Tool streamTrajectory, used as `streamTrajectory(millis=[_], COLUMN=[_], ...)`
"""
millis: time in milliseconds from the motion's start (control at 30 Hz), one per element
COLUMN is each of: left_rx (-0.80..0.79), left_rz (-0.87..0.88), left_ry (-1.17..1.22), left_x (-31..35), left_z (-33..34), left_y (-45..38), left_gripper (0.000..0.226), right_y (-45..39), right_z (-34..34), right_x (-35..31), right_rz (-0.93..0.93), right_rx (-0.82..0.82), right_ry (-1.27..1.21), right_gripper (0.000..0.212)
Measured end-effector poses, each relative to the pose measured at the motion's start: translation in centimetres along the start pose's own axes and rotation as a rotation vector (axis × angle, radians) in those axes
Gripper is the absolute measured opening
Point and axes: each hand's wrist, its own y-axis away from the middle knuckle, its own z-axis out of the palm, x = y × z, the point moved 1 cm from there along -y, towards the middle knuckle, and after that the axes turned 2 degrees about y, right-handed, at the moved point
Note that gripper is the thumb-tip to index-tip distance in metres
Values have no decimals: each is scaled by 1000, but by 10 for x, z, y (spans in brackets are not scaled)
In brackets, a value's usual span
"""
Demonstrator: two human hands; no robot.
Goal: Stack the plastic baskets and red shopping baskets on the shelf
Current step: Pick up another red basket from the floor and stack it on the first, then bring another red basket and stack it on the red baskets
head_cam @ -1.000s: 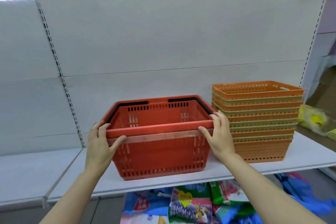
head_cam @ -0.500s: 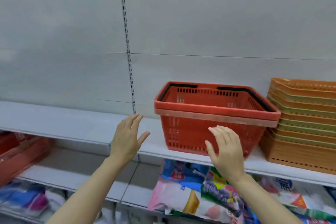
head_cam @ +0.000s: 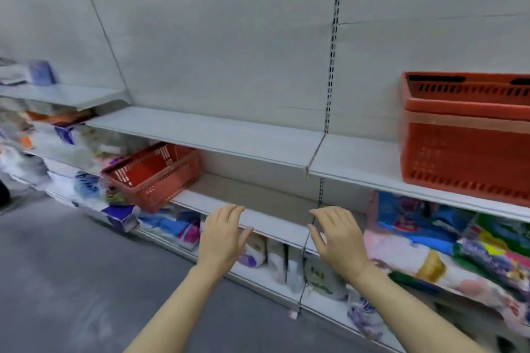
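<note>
Left hand [head_cam: 222, 238] & right hand [head_cam: 338, 236] are held out w/ fingers relaxed, nothing gripped, in front of the grey metal lower shelf [head_cam: 258, 216]. One red slotted plastic shopping basket [head_cam: 153, 175] is seen tilted on that shelf's left end; another red plastic basket w/ black handles [head_cam: 464, 137] is set upright on the upper grey shelf [head_cam: 352, 159], far right.

I count two red shopping baskets: one [head_cam: 466, 135] up on the shelf [head_cam: 258, 143] to the right of my grips, one [head_cam: 155, 175] lower to their left. My two hands [head_cam: 222, 238] [head_cam: 338, 238] hold nothing.
</note>
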Motion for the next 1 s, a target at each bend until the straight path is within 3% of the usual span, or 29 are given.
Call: streamTrajectory(millis=[300, 367, 533, 1000], left_rx=[-111, -150, -162, -265], left_rz=[-207, -332, -326, -587], left_ry=[-83, -122, -129, -131], left_x=[-130, -188, -204, -375], left_z=[-28, -15, -13, 53], left_y=[68, 76, 63, -2], left_gripper=[50, 50, 48, 49], right_y=[-10, -27, -41, -119], right_z=[105, 165, 194, 385], right_x=[-134, -171, -183, -213], right_rz=[10, -25, -41, -75], right_rx=[-224, -276, -305, -483], right_ry=[-116, -179, -158, -219], right_gripper=[24, 19, 21, 17])
